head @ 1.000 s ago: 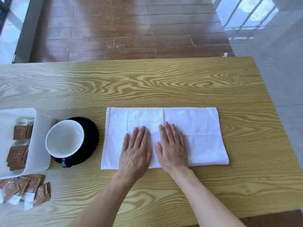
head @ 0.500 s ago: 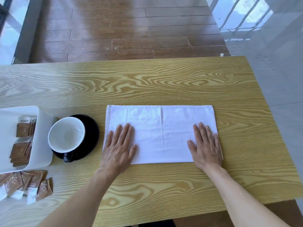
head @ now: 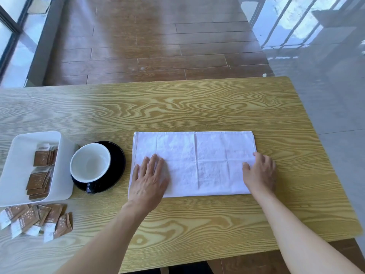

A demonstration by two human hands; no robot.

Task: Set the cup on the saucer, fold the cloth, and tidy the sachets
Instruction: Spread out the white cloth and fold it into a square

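One white rectangular cloth (head: pixel 194 164) lies flat on the yellow wood-grain table (head: pixel 197 107), its long axis running left to right, parallel to the table's near edge. Crease lines cross it: vertical ones and a fainter horizontal one.

Taking the cloth as landmark: the left hand (head: pixel 149 179) lies palm down on its near-left corner, fingers spread and extended, pressing flat and gripping nothing. The right hand (head: pixel 260 173) sits at the cloth's right short edge, fingers curled loosely over the near-right corner, thumb on the fabric. Whether it is pinching the edge or only resting on it I cannot tell.

Just left of the cloth stands one round black saucer (head: pixel 116 165), and on it one cup, white inside and black outside (head: pixel 90 162), upright and empty, seated toward the saucer's left part. Its black handle (head: pixel 89 189) points toward the near edge of the table.

Further left of the cloth, touching or nearly touching the cup, is one white rectangular plastic tray (head: pixel 15 165) with its long axis running away from the viewer. Two stacks of brown sachets (head: pixel 40 171) stand along its right wall; the number in each cannot be counted.

Nearer than the tray, well left of the cloth, loose brown-and-white sachets (head: pixel 37 219) lie scattered and overlapping on the table, roughly eight or so; the pile runs off the left border.
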